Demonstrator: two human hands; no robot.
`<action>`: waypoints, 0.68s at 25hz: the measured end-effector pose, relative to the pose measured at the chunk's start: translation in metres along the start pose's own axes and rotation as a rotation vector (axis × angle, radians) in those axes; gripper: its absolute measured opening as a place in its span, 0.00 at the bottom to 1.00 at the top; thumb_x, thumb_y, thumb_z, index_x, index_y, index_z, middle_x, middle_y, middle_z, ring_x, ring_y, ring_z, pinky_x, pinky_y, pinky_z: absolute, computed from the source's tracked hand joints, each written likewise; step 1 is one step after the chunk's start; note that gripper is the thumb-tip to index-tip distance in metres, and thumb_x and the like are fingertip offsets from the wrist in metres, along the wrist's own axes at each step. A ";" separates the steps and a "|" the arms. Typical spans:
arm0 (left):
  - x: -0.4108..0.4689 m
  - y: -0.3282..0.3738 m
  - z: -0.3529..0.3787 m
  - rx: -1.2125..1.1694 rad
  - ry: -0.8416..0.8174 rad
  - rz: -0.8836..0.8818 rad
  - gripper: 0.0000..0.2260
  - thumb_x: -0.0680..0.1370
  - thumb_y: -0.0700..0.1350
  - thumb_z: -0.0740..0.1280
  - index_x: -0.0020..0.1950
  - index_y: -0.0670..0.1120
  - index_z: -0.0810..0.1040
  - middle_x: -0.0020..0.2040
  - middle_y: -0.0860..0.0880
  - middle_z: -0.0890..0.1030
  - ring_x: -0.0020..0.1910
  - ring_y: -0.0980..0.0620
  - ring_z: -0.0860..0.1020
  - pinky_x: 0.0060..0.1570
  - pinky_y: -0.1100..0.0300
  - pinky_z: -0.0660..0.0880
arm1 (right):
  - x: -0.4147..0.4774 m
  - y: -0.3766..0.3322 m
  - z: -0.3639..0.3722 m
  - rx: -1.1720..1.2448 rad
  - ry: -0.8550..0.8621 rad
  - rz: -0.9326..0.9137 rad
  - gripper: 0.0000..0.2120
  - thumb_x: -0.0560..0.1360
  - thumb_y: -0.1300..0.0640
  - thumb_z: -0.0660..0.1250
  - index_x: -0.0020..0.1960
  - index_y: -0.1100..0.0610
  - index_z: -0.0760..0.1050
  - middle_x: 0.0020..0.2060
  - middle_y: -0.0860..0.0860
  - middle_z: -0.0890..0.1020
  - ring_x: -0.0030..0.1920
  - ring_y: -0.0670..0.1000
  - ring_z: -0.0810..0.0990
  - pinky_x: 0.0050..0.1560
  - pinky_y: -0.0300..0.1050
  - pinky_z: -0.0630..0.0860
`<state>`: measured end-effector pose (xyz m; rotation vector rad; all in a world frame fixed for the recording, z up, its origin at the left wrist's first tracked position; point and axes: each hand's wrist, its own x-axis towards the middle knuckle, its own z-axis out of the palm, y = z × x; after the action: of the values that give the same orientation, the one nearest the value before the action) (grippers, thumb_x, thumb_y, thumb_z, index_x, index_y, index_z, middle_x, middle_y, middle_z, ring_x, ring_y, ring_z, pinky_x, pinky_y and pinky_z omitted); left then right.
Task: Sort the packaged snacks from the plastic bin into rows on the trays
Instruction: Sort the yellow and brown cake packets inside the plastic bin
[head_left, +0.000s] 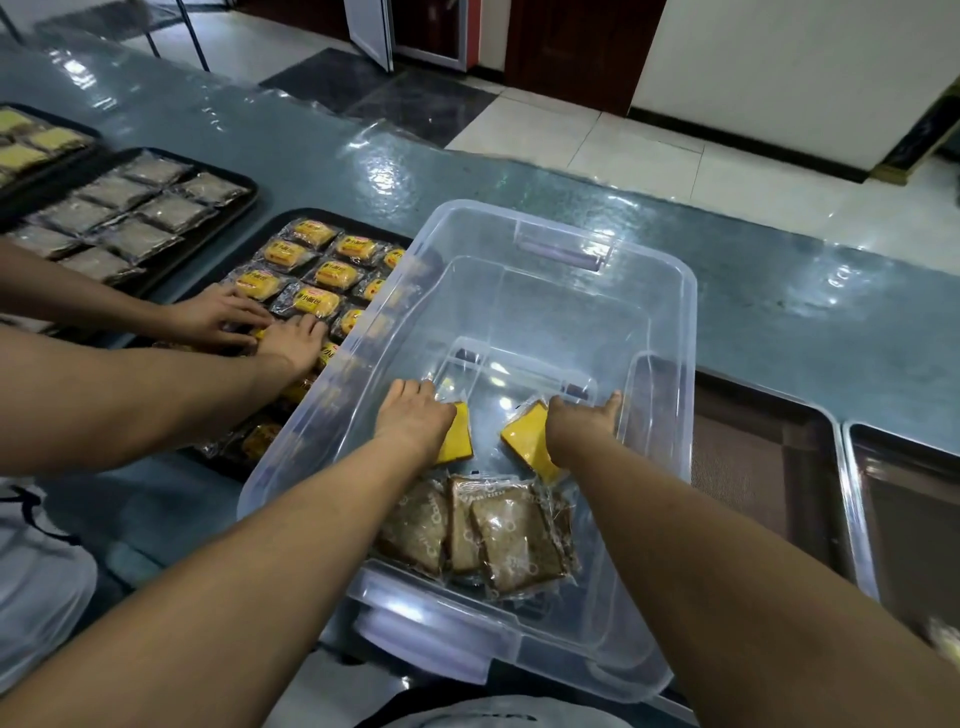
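Each gripping a slick film-wrapped yellow cake slice (522, 441), your left hand (413, 415) and right hand (584, 423) risk dropping one onto brown wrapped slices (511, 535) at 6 o'clock.

A food-service counter (311, 156) (glossy, long) lined with trays (253, 189) of packaged snacks (332, 274).

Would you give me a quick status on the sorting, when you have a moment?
Left hand grips a yellow packet in the bin; right hand grips a second yellow packet. Brown packets unsorted. Another person's hands on the tray.
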<state>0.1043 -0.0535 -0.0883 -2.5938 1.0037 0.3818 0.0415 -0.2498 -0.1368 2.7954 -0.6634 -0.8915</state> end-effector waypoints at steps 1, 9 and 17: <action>0.000 0.001 -0.002 -0.022 0.011 -0.003 0.16 0.80 0.42 0.62 0.68 0.52 0.72 0.65 0.42 0.70 0.67 0.40 0.68 0.64 0.50 0.61 | -0.001 -0.001 -0.002 0.049 0.030 0.000 0.28 0.77 0.60 0.60 0.75 0.58 0.59 0.67 0.59 0.76 0.68 0.62 0.74 0.72 0.75 0.49; -0.001 -0.002 -0.016 -0.355 0.031 -0.064 0.16 0.77 0.33 0.64 0.63 0.44 0.74 0.63 0.41 0.65 0.64 0.38 0.67 0.56 0.45 0.73 | -0.020 -0.001 -0.045 0.473 0.218 -0.089 0.21 0.77 0.65 0.61 0.69 0.58 0.66 0.63 0.62 0.70 0.61 0.67 0.76 0.57 0.57 0.73; -0.013 0.001 -0.047 -0.597 0.416 0.047 0.19 0.71 0.35 0.73 0.60 0.47 0.77 0.58 0.43 0.67 0.57 0.39 0.69 0.52 0.42 0.74 | -0.064 0.039 -0.078 0.826 0.634 -0.125 0.27 0.73 0.66 0.60 0.70 0.50 0.68 0.52 0.62 0.77 0.53 0.65 0.76 0.48 0.53 0.71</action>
<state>0.1003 -0.0650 -0.0410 -3.2865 1.2344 0.1681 0.0256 -0.2566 -0.0302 3.5356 -0.8785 0.4085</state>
